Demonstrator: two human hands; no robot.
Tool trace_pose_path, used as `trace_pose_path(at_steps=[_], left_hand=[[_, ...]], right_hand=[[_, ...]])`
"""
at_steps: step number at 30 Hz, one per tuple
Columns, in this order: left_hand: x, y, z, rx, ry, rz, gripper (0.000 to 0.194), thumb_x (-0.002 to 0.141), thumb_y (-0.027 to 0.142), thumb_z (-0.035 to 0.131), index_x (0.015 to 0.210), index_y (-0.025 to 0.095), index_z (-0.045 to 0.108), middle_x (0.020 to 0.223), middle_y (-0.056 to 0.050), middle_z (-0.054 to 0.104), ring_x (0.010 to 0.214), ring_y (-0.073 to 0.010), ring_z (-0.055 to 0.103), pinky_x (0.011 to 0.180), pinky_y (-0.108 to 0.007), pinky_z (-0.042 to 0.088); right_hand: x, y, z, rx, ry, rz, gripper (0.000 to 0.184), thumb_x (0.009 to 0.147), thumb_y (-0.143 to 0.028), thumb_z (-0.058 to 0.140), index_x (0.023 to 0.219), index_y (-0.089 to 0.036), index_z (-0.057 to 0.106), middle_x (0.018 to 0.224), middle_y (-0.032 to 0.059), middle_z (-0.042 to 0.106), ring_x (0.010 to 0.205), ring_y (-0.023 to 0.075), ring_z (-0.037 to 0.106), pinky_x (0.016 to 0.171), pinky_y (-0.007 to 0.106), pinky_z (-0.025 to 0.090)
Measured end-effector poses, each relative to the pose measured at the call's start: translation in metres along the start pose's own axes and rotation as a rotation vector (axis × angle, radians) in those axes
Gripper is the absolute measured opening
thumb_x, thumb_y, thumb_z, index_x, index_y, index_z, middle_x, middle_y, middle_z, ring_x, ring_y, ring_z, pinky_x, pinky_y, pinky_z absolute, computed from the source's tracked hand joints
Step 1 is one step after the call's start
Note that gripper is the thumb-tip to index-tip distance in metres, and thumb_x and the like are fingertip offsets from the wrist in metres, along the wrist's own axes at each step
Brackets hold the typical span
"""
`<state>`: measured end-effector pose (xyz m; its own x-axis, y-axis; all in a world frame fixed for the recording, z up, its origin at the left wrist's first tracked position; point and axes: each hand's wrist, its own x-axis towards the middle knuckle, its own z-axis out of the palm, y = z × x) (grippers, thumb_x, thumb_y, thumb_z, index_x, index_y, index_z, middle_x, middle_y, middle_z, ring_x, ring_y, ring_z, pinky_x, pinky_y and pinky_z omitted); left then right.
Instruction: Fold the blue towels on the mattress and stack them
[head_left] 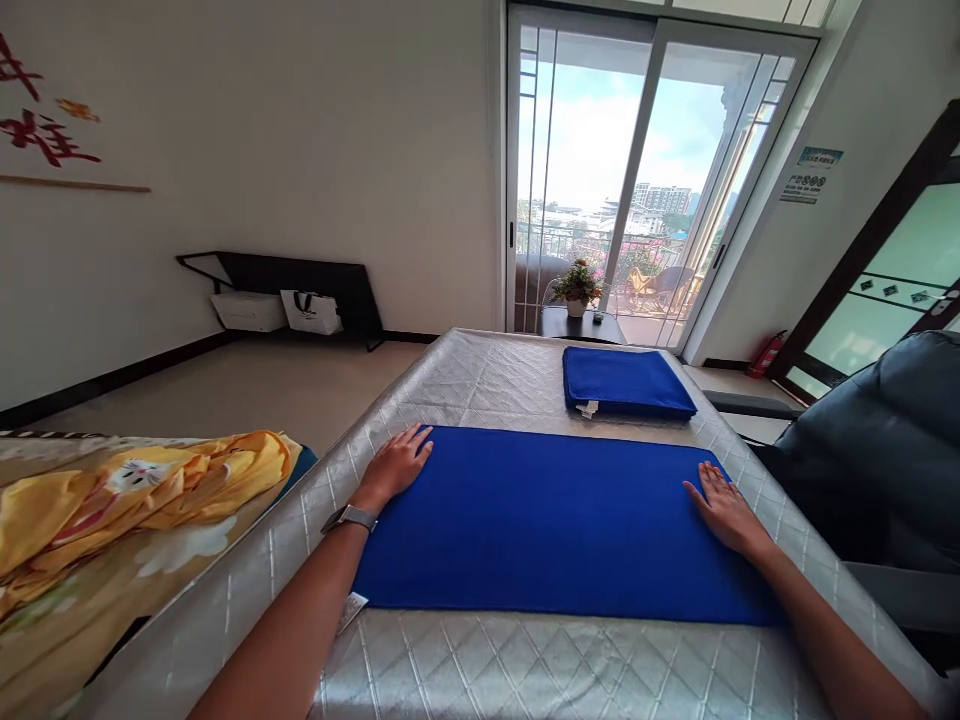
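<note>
Blue cloth: a flat, rectangular, deep-blue fabric panel [562, 530] lies spread across the silver-grey quilted mattress [517, 385], a white tag [352, 611] at its near left corner.
Left hand: the left hand [396, 466] rests palm down on the far left corner, fingers released; a watch with a grey band [351, 518] circles the wrist.
Right hand: the right hand [726, 508] lies flat near the far right corner, fingers extended, gripping nothing.
In the way: the right forearm covers the panel's near right corner; a folded blue fabric stack [626, 380] sits just beyond the far edge.
Left side: crumpled yellow cat-print fabric [150, 490].
Right side: a dark, padded seat [892, 440].
Beyond the mattress: a potted flowering plant [577, 287] on a small dark table [583, 325], before glass sliding doors [656, 180].
</note>
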<state>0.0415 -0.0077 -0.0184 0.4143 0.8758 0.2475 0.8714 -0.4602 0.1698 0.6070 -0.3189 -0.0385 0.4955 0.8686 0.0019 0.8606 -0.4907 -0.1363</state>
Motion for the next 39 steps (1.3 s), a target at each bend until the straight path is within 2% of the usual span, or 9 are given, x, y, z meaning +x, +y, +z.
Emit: trace_pose_path(at_steps=[2, 5, 18, 24, 30, 32, 34, 37, 39], left_hand=[[0.001, -0.002, 0.001, -0.008, 0.001, 0.003, 0.059, 0.101, 0.046, 0.031, 0.149, 0.017, 0.052, 0.157, -0.01, 0.047, 0.146, -0.0282, 0.041, 0.122, -0.046, 0.031], [0.002, -0.004, 0.001, -0.003, -0.001, 0.004, 0.061, 0.101, 0.047, 0.03, 0.149, 0.016, 0.051, 0.157, -0.011, 0.047, 0.146, -0.0282, 0.042, 0.122, -0.045, 0.03], [-0.002, 0.002, -0.003, 0.01, -0.033, -0.027, 0.059, 0.103, 0.046, 0.03, 0.151, 0.018, 0.049, 0.16, -0.009, 0.044, 0.147, -0.0273, 0.039, 0.122, -0.045, 0.029], [-0.004, 0.004, -0.004, -0.01, -0.015, -0.012, 0.057, 0.103, 0.045, 0.032, 0.149, 0.017, 0.05, 0.159, -0.009, 0.045, 0.147, -0.0271, 0.039, 0.122, -0.045, 0.029], [-0.005, 0.005, -0.002, -0.041, -0.005, -0.012, 0.056, 0.104, 0.045, 0.032, 0.147, 0.018, 0.053, 0.159, -0.01, 0.045, 0.148, -0.0275, 0.038, 0.123, -0.045, 0.027], [-0.006, 0.006, -0.002, -0.047, -0.016, -0.021, 0.057, 0.104, 0.048, 0.032, 0.148, 0.018, 0.052, 0.16, -0.011, 0.043, 0.149, -0.028, 0.037, 0.123, -0.046, 0.026], [-0.007, 0.007, -0.003, -0.042, -0.029, -0.026, 0.059, 0.104, 0.05, 0.031, 0.15, 0.018, 0.049, 0.161, -0.012, 0.041, 0.15, -0.0281, 0.035, 0.123, -0.047, 0.025], [-0.008, 0.009, -0.003, -0.018, -0.048, -0.027, 0.061, 0.104, 0.052, 0.03, 0.152, 0.017, 0.046, 0.162, -0.013, 0.039, 0.151, -0.0281, 0.033, 0.124, -0.047, 0.023], [-0.009, 0.011, -0.004, -0.015, -0.047, -0.028, 0.061, 0.104, 0.052, 0.03, 0.152, 0.017, 0.047, 0.162, -0.013, 0.039, 0.15, -0.0281, 0.033, 0.124, -0.047, 0.023]], right_hand=[[0.004, 0.023, 0.003, -0.002, 0.012, 0.037, 0.095, 0.094, -0.066, 0.002, 0.161, -0.001, 0.019, 0.17, 0.0133, 0.015, 0.156, 0.0236, 0.01, 0.127, 0.043, 0.01], [0.007, 0.034, 0.008, 0.004, 0.029, 0.041, 0.094, 0.094, -0.065, -0.001, 0.16, -0.002, 0.021, 0.169, 0.013, 0.018, 0.156, 0.0225, 0.013, 0.127, 0.041, 0.01], [0.01, 0.041, 0.015, 0.019, 0.046, 0.005, 0.091, 0.095, -0.064, 0.008, 0.16, -0.002, 0.022, 0.169, 0.013, 0.019, 0.156, 0.0241, 0.014, 0.127, 0.046, 0.015], [0.01, 0.041, 0.017, 0.001, 0.059, 0.007, 0.089, 0.095, -0.062, 0.011, 0.159, -0.001, 0.024, 0.168, 0.0146, 0.022, 0.156, 0.0241, 0.016, 0.127, 0.043, 0.014], [0.003, 0.032, 0.004, -0.094, 0.056, 0.027, 0.086, 0.096, -0.057, 0.013, 0.157, 0.002, 0.027, 0.166, 0.0171, 0.026, 0.155, 0.0259, 0.02, 0.126, 0.044, 0.019], [-0.003, 0.019, -0.004, -0.169, 0.083, 0.018, 0.079, 0.098, -0.049, 0.015, 0.155, 0.003, 0.033, 0.165, 0.0188, 0.03, 0.154, 0.0285, 0.023, 0.126, 0.047, 0.018], [-0.012, -0.006, -0.011, -0.237, 0.157, -0.055, 0.072, 0.099, -0.039, 0.015, 0.152, 0.003, 0.04, 0.162, 0.0199, 0.034, 0.153, 0.03, 0.024, 0.126, 0.05, 0.015], [-0.033, -0.073, -0.017, -0.233, 0.239, -0.247, 0.068, 0.101, -0.034, 0.012, 0.151, 0.001, 0.044, 0.161, 0.0178, 0.037, 0.153, 0.0267, 0.025, 0.127, 0.047, 0.013], [-0.051, -0.132, -0.017, -0.162, 0.204, -0.36, 0.069, 0.104, -0.041, 0.013, 0.154, -0.004, 0.039, 0.163, 0.0142, 0.034, 0.154, 0.0234, 0.023, 0.127, 0.045, 0.016]])
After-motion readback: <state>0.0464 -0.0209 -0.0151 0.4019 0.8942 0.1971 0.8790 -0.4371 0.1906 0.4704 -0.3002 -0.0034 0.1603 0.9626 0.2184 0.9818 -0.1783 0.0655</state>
